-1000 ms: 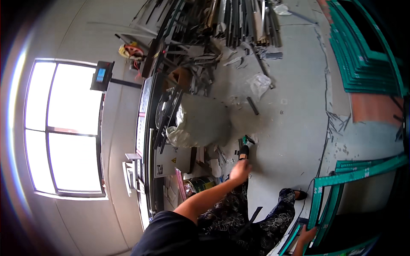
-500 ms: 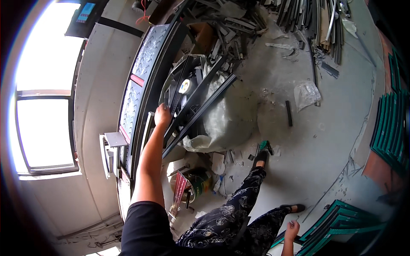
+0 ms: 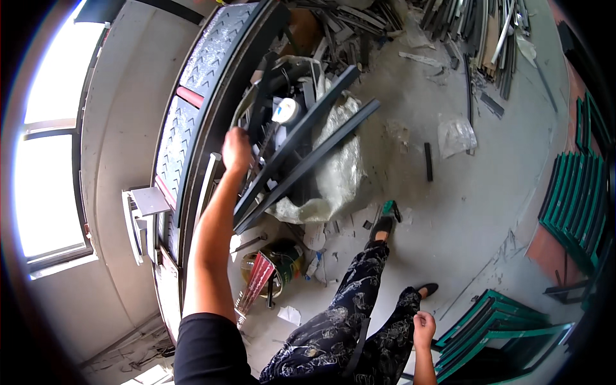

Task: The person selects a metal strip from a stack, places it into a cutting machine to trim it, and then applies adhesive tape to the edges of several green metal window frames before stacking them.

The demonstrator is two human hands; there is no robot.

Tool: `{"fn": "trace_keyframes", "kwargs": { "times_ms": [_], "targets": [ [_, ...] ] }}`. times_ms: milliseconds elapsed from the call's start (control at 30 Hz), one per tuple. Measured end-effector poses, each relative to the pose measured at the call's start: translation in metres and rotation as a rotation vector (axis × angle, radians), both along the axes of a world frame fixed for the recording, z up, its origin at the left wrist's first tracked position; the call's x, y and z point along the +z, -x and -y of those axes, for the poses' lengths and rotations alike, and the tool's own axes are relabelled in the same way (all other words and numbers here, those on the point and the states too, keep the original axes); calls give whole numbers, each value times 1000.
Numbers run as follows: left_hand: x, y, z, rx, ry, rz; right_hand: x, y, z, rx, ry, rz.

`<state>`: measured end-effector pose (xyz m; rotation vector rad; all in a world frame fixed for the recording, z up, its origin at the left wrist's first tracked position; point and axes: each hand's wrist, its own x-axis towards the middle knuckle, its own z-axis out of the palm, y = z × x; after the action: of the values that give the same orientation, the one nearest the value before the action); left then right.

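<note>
My left hand [image 3: 237, 151] reaches out over the near-left side of a large whitish plastic sack [image 3: 343, 173]. Its fingers are curled beside a dark, blurred strip [image 3: 262, 96]; whether they grip it is hidden. Two long dark grey profile bars [image 3: 333, 135] jut slantwise out of the sack, apart from my hand. Among the offcuts inside lies a white roll [image 3: 286, 111]. Down by my right leg hangs my right hand [image 3: 423, 328], fingers curled in, with nothing visible in it. Stacked green-and-black frames [image 3: 491, 321] stand close to it.
A roller conveyor [image 3: 176, 138] with ribbed panels runs along the left wall. A tin bucket [image 3: 282, 263] stands below the sack. Piled profile strips [image 3: 478, 32] lie at the back, and a clear plastic bag [image 3: 457, 135] is on the floor. More green frames [image 3: 574, 208] stand at right.
The view has shifted, with the conveyor and window now farther left. The dark strip near my left hand stands at a steeper angle. My right hand has shifted left in the picture.
</note>
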<state>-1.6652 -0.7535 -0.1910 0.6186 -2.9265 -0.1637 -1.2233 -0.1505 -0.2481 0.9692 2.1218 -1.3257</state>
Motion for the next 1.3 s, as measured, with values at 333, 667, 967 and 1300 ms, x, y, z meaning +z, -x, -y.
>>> {"fn": "trace_keyframes", "kwargs": {
  "times_ms": [333, 667, 967, 1300],
  "targets": [
    [148, 11, -107, -291, -753, -593, 42, 14, 18, -57, 29, -261],
    [147, -337, -645, -513, -1531, 37, 154, -38, -144, -130, -457, -790],
    [0, -664, -863, -670, -1244, 1158, 88, -421, -323, -374, -669, -113],
    [-63, -664, -972, -2109, -73, 504, 8, -520, -384, -357, -751, -85]
  ]
}}
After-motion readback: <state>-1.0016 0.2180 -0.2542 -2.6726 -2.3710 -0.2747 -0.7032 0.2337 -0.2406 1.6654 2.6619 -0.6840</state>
